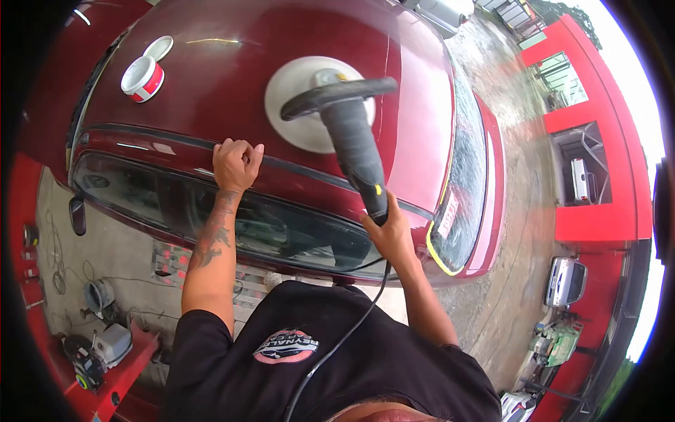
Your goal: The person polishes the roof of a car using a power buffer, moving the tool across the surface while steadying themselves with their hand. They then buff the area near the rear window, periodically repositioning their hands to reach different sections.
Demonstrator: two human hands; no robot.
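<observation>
My right hand is wrapped round the rear grip of a black car polisher. The polisher's round white pad lies against the dark red car roof. Its curved front handle is held by neither hand. From the grip, a black cord runs down across my shirt. My left hand rests in a loose fist at the roof's near edge, by the black trim strip; nothing shows in its fingers.
An uncovered white-and-red tub stands on the roof at the left, its lid beside it. The side mirror juts out below. Yellow tape edges the rear glass. Machines and loose cables lie at lower left.
</observation>
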